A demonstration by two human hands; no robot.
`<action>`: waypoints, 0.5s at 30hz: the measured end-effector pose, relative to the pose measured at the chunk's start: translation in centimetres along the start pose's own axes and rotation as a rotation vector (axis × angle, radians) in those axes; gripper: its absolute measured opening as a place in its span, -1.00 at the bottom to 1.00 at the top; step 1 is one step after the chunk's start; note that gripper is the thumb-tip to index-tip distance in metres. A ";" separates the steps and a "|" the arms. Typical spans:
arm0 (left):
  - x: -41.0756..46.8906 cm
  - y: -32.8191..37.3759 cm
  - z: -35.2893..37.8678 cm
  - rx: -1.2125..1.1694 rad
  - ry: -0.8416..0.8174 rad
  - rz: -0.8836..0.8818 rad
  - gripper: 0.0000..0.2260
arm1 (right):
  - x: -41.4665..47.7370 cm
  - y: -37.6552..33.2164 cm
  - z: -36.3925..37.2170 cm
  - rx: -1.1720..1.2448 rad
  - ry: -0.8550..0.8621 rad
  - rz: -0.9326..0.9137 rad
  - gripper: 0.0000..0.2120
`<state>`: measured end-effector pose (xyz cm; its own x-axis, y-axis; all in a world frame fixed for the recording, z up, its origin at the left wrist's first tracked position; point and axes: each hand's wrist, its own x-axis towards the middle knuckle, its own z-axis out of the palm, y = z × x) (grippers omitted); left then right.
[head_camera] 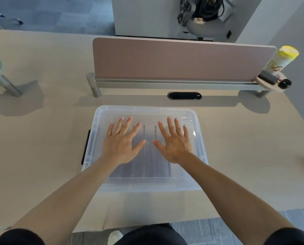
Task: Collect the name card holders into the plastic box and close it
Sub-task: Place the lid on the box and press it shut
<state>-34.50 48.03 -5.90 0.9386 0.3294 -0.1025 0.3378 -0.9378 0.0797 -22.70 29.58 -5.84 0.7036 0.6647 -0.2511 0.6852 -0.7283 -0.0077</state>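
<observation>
Clear plastic box [144, 184], lid [147, 112] on.
Dark name card holders [147, 167] stand in upright rows inside, blurred through the translucent lid.

Bright, soft light — wide-angle warp at edges.

- The left hand [122, 143] lay flat, palm down, with its fingers spread and pointing away from the body.
- The right hand [176, 142] lay flat in the same way, palm down and fingers fanned out.
- The two thumbs pointed inward toward each other, their tips close but apart.
- Both wrists were straight, in line with the forearms.
- Both forearms were bare and stretched forward, converging from the lower corners of the view toward the middle.
- Dark short sleeves covered the upper arms at the bottom edge.
- Neither hand gripped anything; both were open and pressed flat.
</observation>
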 end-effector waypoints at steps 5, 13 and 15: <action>0.1 0.3 1.2 0.029 0.032 -0.007 -0.33 | 0.2 -0.1 1.2 -0.007 0.029 0.002 -0.29; 0.8 0.1 -0.1 0.020 -0.012 0.002 -0.36 | 0.8 0.4 0.2 0.020 0.006 -0.001 -0.28; 0.1 -0.9 -0.8 -0.061 0.036 -0.027 -0.40 | 0.6 0.8 -0.9 0.070 0.003 -0.005 -0.30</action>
<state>-34.66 49.00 -5.22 0.9306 0.3593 -0.0701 0.3658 -0.9204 0.1382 -21.56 29.57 -5.12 0.7010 0.6687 -0.2480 0.6738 -0.7349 -0.0768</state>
